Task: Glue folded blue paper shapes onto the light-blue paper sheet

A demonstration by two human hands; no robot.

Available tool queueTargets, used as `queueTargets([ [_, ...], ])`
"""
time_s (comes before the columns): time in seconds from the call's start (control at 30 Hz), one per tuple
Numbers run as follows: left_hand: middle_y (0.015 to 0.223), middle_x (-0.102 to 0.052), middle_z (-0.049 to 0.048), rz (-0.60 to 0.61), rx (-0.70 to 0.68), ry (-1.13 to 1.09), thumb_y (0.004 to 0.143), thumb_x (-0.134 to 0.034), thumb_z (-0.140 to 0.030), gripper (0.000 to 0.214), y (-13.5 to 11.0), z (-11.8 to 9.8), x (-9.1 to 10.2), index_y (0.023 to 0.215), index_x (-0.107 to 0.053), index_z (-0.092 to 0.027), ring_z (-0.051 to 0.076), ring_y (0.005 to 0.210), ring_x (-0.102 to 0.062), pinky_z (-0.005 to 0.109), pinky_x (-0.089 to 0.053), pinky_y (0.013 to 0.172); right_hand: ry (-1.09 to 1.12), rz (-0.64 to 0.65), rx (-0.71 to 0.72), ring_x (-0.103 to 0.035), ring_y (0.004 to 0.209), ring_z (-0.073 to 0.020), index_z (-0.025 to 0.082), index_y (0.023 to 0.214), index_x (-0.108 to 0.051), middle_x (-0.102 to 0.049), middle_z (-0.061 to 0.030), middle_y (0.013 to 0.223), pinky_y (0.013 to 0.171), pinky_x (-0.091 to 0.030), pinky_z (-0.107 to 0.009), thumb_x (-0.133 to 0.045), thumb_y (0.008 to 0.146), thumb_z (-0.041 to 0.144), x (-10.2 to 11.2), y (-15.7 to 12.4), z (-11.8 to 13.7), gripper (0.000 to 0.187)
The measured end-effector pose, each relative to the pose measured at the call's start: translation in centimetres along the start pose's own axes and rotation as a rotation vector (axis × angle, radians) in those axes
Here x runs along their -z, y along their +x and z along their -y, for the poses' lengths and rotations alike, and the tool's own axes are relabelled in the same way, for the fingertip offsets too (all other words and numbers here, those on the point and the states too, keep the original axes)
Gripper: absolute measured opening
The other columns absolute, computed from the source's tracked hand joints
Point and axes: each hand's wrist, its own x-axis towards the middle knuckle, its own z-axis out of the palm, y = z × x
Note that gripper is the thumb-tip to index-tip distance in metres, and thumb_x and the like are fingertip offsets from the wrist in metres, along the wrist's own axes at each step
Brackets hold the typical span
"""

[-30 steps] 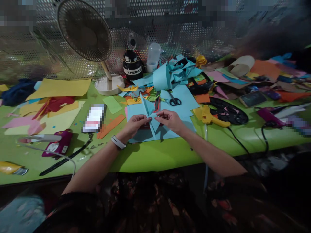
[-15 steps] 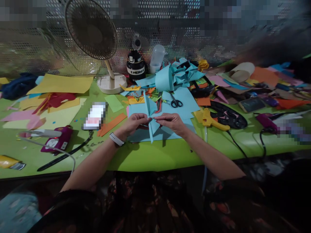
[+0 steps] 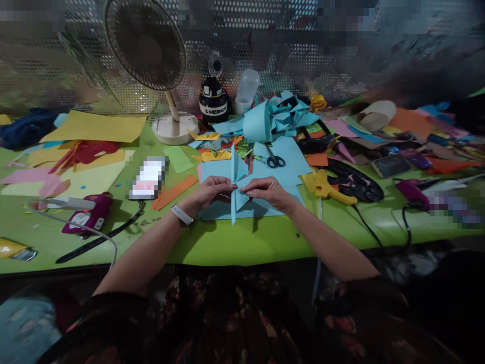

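Observation:
Above the green table, my left hand (image 3: 214, 192) pinches a folded light-blue paper (image 3: 234, 210) at its middle, thumb and fingers closed on it. The paper's narrow folded edge points up and down, and triangular flaps stand out to the right. My right hand (image 3: 267, 192) is closed too, thumb and finger pinching at the right-hand flaps, partly hiding them. Flat light-blue sheets (image 3: 290, 174) lie beneath both hands. Black-handled scissors (image 3: 275, 161) rest on these sheets, just beyond my right hand.
A yellow glue gun (image 3: 328, 189) lies right of my hands beside a black tray (image 3: 359, 182). A phone (image 3: 148, 177) and orange strips (image 3: 174, 192) are at left. Behind stand a fan (image 3: 146, 45), a black bottle (image 3: 212, 103) and a heap of blue paper pieces (image 3: 290, 114).
The folded paper has turned slightly, its long edge now more upright, with its top and bottom ends shifted. My right fingertips have shifted a little at the flaps; both hands stay in place.

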Motion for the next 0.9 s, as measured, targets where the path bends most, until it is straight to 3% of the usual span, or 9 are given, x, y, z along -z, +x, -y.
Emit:
queueTargets([
  [0.2, 0.054, -0.053, -0.0041, -0.061, -0.003, -0.043, 0.06, -0.084, -0.04, 0.037, 0.3, 0.4, -0.2, 0.057, -0.058, -0.014, 0.007, 0.049, -0.05, 0.022, -0.046, 0.053, -0.026, 0.006, -0.003, -0.062, 0.07, -0.0111, 0.024, 0.085, -0.08, -0.074, -0.0008, 0.078, 0.067, -0.051, -0.026, -0.078, 0.072, 0.025, -0.3, 0.0, 0.0, 0.014],
  [0.43, 0.053, -0.056, -0.0024, -0.096, -0.042, 0.101, 0.061, -0.086, -0.045, 0.042, 0.5, 1.1, -0.4, 0.056, -0.057, -0.014, 0.007, 0.049, -0.051, 0.021, -0.043, 0.052, -0.079, 0.046, 0.027, -0.061, 0.074, -0.0121, 0.021, 0.088, -0.078, -0.07, -0.0011, 0.081, 0.072, -0.05, -0.028, -0.074, 0.074, 0.025, -0.3, -0.1, 0.0, 0.015],
  [0.53, 0.054, -0.055, -0.003, -0.137, -0.092, 0.127, 0.062, -0.085, -0.045, 0.043, 0.5, 1.1, -0.3, 0.057, -0.055, -0.015, 0.007, 0.051, -0.054, 0.022, -0.045, 0.055, 0.018, -0.027, 0.001, -0.061, 0.07, -0.0121, 0.02, 0.097, -0.071, -0.067, 0.0009, 0.081, 0.069, -0.05, -0.029, -0.069, 0.077, 0.03, -0.4, -0.1, 0.1, 0.022],
  [0.63, 0.054, -0.055, -0.0032, -0.174, -0.125, 0.159, 0.063, -0.085, -0.045, 0.045, 0.5, 1.1, -0.5, 0.056, -0.052, -0.015, 0.007, 0.051, -0.054, 0.022, -0.046, 0.056, -0.016, -0.121, -0.081, -0.06, 0.06, -0.0119, 0.019, 0.086, -0.062, -0.064, 0.0018, 0.07, 0.06, -0.047, -0.027, -0.06, 0.085, 0.042, -0.6, 0.0, 0.3, 0.023],
  [0.77, 0.053, -0.056, -0.0025, -0.171, -0.149, 0.197, 0.064, -0.083, -0.048, 0.045, 0.5, 1.2, -0.7, 0.057, -0.054, -0.015, 0.007, 0.051, -0.054, 0.022, -0.046, 0.054, -0.209, -0.021, -0.165, -0.054, 0.054, -0.0114, 0.019, 0.069, -0.054, -0.057, 0.0025, 0.055, 0.055, -0.041, -0.025, -0.063, 0.083, 0.053, -1.0, 0.1, 0.6, 0.038],
  [0.9, 0.052, -0.055, -0.0031, -0.174, -0.152, 0.198, 0.064, -0.083, -0.047, 0.044, 0.5, 1.1, -0.7, 0.056, -0.054, -0.015, 0.007, 0.05, -0.052, 0.021, -0.045, 0.053, -0.157, 0.044, -0.19, -0.051, 0.051, -0.0103, 0.019, 0.072, -0.054, -0.055, 0.0044, 0.054, 0.052, -0.039, -0.024, -0.064, 0.083, 0.051, -1.2, 0.2, 0.5, 0.036],
])
